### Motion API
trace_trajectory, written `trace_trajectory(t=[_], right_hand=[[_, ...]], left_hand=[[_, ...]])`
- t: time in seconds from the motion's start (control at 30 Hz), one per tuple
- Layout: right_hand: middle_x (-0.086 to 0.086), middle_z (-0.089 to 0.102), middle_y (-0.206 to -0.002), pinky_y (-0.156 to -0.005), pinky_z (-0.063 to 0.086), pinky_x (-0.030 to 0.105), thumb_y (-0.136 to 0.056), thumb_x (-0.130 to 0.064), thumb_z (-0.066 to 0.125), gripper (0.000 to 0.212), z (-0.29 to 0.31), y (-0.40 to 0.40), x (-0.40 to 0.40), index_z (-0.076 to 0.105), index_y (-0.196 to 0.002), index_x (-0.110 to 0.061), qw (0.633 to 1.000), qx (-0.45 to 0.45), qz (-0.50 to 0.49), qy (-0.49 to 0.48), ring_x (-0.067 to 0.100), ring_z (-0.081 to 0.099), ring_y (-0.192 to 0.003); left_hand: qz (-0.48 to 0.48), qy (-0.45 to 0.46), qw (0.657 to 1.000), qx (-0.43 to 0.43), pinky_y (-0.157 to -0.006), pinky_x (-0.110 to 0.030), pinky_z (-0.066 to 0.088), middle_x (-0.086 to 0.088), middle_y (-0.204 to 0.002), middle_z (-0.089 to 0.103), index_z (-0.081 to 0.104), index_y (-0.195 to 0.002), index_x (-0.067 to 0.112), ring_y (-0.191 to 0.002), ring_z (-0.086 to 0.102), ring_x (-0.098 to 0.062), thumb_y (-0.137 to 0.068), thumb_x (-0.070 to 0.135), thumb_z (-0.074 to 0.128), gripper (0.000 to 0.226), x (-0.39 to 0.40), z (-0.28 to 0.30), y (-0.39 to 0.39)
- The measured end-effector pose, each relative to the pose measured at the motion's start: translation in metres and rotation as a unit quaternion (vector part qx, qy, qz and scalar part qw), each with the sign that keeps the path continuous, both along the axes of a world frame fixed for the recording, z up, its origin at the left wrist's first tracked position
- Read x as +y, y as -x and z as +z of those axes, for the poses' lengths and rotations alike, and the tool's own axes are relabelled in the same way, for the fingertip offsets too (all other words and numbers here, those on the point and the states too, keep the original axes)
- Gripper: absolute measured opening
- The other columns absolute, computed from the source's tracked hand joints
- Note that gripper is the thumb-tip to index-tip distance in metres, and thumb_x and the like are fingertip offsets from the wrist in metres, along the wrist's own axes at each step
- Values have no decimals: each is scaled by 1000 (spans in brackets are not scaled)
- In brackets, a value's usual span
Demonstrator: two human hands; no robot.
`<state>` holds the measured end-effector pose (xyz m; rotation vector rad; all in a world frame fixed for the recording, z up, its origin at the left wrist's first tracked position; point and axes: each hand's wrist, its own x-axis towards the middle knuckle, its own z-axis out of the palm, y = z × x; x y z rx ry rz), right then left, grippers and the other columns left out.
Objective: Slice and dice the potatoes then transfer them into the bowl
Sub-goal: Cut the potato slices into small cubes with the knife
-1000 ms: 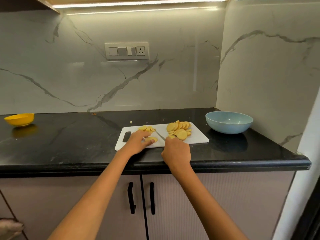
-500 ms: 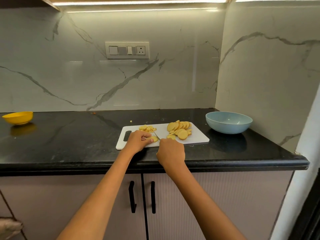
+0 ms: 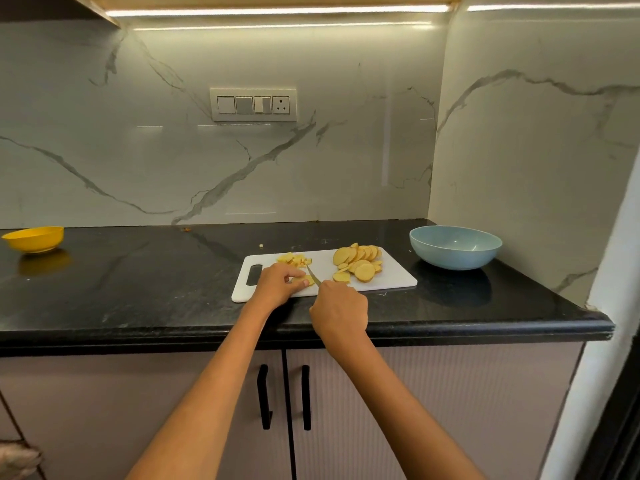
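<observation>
Nearest edge: cabinet doors [image 3: 415, 410] of ribbed, pale mauve finish with two slim black vertical handles [image 3: 265, 396], under the rounded lip of the worktop [image 3: 138, 289].
Worktop: glossy black stone with faint grey veining, running left to right and ending at a marble-look side wall on the right.
Right hand [image 3: 339, 311]: fingers curled round the handle of a knife [image 3: 312, 275]; the handle is hidden in the fist, and the thin blade points away and slightly left, tip near the diced pieces.
Left hand [image 3: 278, 284]: fingers bent down, tips pinning a potato slice [image 3: 304, 280] flat on the board, just left of the blade.
Cutting board [image 3: 394, 282]: white, smooth plastic rectangle with rounded corners, long axis left to right, slot handle at its left end.
Diced potato [image 3: 294, 260]: small pale-yellow cubes heaped at the far left of the board.
Sliced potato [image 3: 358, 263]: round, flat yellow discs overlapping in a loose fan on the right half of the board.
Blue bowl [image 3: 455, 247]: matte pale blue, wide and shallow, on the worktop just right of the board, apart from it.
Yellow bowl [image 3: 34, 239]: small, glossy, far left, well apart.
Back wall: polished white marble-look panel with grey veins, a switch plate [image 3: 252, 104], light strip above.
</observation>
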<state>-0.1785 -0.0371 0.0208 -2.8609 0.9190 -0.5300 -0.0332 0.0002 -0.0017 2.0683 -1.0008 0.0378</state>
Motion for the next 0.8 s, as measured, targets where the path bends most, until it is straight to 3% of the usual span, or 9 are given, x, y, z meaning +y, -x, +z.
trace_trajectory(t=[0.13,0.27,0.33,0.43,0.5,0.63,0.8], right_hand=[[7,59,-116,-70,37,25,-98,-20,43,25,0,0,-1,53,-119,-10,1000,-6,1,7,20,59,-103],[6,59,-115,-71,37,25,-98,-19,43,26,-2,-2,1,53,-120,-10,1000,-1,-1,24,20,59,-102],[6,59,-114,-69,37,24,-98,-19,43,26,-2,-4,2,53,-120,-11,999,-1,3,36,19,60,-101],[5,59,-116,-69,35,24,-99,-18,42,25,2,-10,2,52,-121,-11,999,3,10,50,19,59,-102],[6,58,-117,-70,34,24,-99,-18,41,25,4,-14,1,53,-120,-11,998,7,15,52,20,59,-104],[6,59,-115,-70,34,25,-99,-16,40,27,0,-4,4,52,-123,-11,996,17,28,81,20,59,-102],[5,60,-111,-64,34,24,-98,-12,40,24,-9,4,7,54,-117,-10,992,13,23,123,18,60,-97]], left_hand=[[-2,13,1000,-1,-81,-25,37,-6,-112,65,68,-110,7,-92,49,-14,-84,17,66,28,-1,1,0],[-11,18,1000,-16,-78,-30,40,-5,-87,59,71,-102,7,-84,48,-17,-85,14,65,19,1,1,3],[-11,16,1000,-22,-77,-29,42,-4,-85,58,72,-100,5,-81,48,-17,-85,13,64,18,2,2,3],[-16,-3,1000,-26,-58,-12,36,-3,-75,57,73,-95,8,-62,43,-9,-85,11,63,14,1,8,4],[-13,-19,999,-34,-48,-10,32,0,-63,52,72,-85,16,-50,39,-6,-85,11,63,11,1,10,5],[-3,0,1000,-30,-65,-25,38,-5,-77,59,74,-92,7,-62,44,-11,-84,11,65,13,-1,6,5],[1,9,1000,-28,-75,-27,39,-5,-85,59,72,-99,4,-80,49,-15,-84,14,66,19,1,6,6]])
